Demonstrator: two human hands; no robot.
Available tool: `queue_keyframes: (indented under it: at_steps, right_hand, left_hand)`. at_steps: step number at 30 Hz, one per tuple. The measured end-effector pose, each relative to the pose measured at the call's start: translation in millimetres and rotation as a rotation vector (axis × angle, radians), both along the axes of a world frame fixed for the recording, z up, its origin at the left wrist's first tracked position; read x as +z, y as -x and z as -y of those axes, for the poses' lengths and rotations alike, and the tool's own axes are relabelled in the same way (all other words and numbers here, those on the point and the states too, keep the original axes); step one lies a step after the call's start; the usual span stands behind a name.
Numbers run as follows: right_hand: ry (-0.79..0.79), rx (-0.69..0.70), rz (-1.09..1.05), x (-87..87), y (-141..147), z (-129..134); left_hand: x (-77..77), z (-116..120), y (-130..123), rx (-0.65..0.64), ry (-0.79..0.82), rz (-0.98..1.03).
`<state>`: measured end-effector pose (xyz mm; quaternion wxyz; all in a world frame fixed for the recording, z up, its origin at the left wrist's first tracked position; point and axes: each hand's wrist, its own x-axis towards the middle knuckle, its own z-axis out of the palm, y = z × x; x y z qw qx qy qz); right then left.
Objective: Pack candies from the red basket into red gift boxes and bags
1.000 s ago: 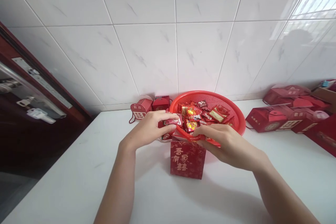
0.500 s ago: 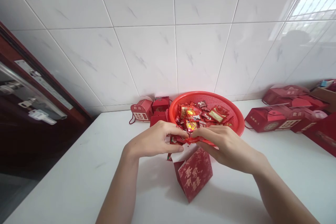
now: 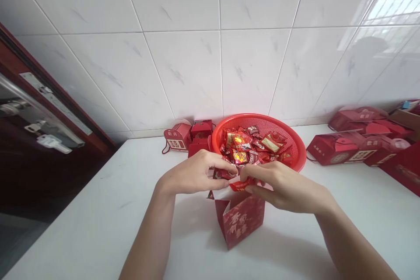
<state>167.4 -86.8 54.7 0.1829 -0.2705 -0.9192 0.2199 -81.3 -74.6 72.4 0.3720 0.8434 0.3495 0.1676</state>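
A dark red paper box (image 3: 244,221) with gold characters stands upright on the white table, its top open. My right hand (image 3: 278,183) is closed on a red candy packet (image 3: 239,185) over the box opening. My left hand (image 3: 197,173) is at the box's upper left edge, its fingers curved around the far flap and dark red packets (image 3: 223,173); what exactly it grips is partly hidden. Just behind both hands, a red plastic basket (image 3: 297,144) holds several wrapped candies (image 3: 241,140).
Small red boxes (image 3: 179,138) sit by the tiled wall (image 3: 183,74) at the left of the basket. More red boxes (image 3: 337,148) lie at the right. A dark red door (image 3: 26,148) with keys (image 3: 52,142) stands at the far left of the table (image 3: 114,201).
My right hand has lowered the red packet slightly toward the box opening. The box has tilted and turned a little, showing more of its opening. My left hand has barely moved.
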Motion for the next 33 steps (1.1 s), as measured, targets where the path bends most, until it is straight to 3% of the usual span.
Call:
queue_keyframes:
  at_steps: [5,9,13,18,20,25,33]
  right_hand:
    - [0.065,0.114,0.031,3.3,-1.8,-2.0]
    - [0.068,0.129,0.036,5.0,-1.2,-3.2]
    - [0.09,0.078,-0.022,7.4,-8.3,-7.8]
    - [-0.019,-0.113,-0.117,11.0,-26.0,-15.2]
    - [-0.036,-0.127,-0.121,11.5,-29.2,-14.7]
    - [0.011,-0.005,-0.118,10.4,-21.5,-8.7]
    - [0.101,0.071,-0.009,11.4,-15.1,-6.8]
  left_hand:
    - [-1.2,-1.4,-1.3,0.014,-0.014,-0.004]
    - [-2.3,-3.6,-0.1,0.034,-0.028,0.015]
    - [-2.4,-3.8,-0.3,0.05,-0.02,0.032]
    - [-3.8,-2.6,-1.8,0.038,-0.005,0.019]
    - [-4.3,-2.2,-3.2,0.032,-0.011,0.029]
    - [-3.4,-1.4,-7.2,0.032,-0.053,0.055]
    - [-5.4,-2.6,-6.9,0.058,-0.057,0.09]
